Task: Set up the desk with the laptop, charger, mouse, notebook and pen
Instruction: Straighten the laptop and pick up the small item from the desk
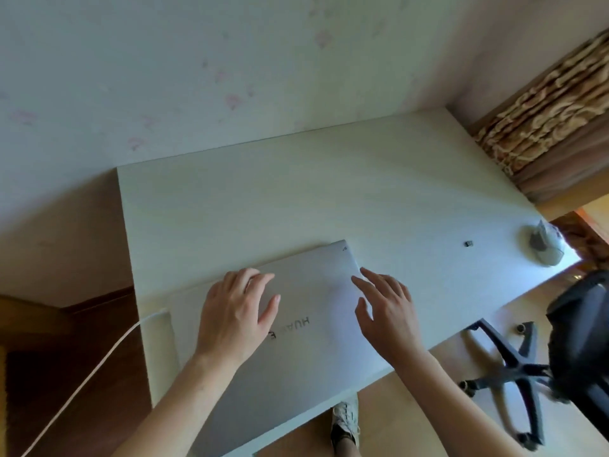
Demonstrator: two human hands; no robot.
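Apparently to slide it square, the left hand (235, 311) lies flat with spread fingers on the closed silver laptop (296, 331), which rests at the near edge of the white desk (329, 199), while the right hand (385, 311) hovers open beside it.

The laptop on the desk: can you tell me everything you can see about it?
The laptop is slim and silver, with a smooth, metal-looking lid that is closed. Dark brand lettering on the lid is partly covered. It lies flat at the near edge of the white desk, turned at an angle to it. The left hand rests palm-down on the lid; the right hand is over its right edge, with contact unclear. A white cable reaches its left side.
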